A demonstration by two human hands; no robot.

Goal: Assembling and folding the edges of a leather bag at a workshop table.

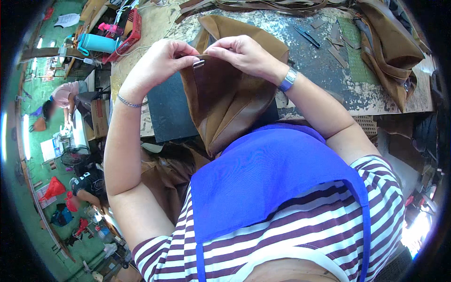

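- The left hand point(157, 66) pinches the top edge of a brown leather bag piece point(225, 101), its fingers closed on the leather just left of a small silver metal buckle point(198, 62).
- The right hand point(242, 54) comes in from the right with its fingers closed on the same top edge, touching the buckle from the other side.
- The two hands meet at the buckle, thumbs nearly touching.
- The brown leather bag piece hangs from that grip, over a dark rectangular mat point(171, 110) and down toward the person's blue apron point(268, 174).
- The mat lies on a worn, paint-flaked counter point(324, 61).
- A thin silver bracelet point(128, 102) circles the left wrist; a silver wristwatch point(287, 79) sits on the right wrist.
- On the far right of the counter lies a heap of brown leather bags point(390, 47), well apart from the hands.
- Dark metal scissors point(307, 35) lie on the far part of the counter, between the hands and that heap.
- At the far left stand a red plastic basket point(129, 33) and, beside it, a teal cylindrical bottle point(96, 43).
- On the green floor point(33, 98) to the left, another person point(63, 94) bends over their work.
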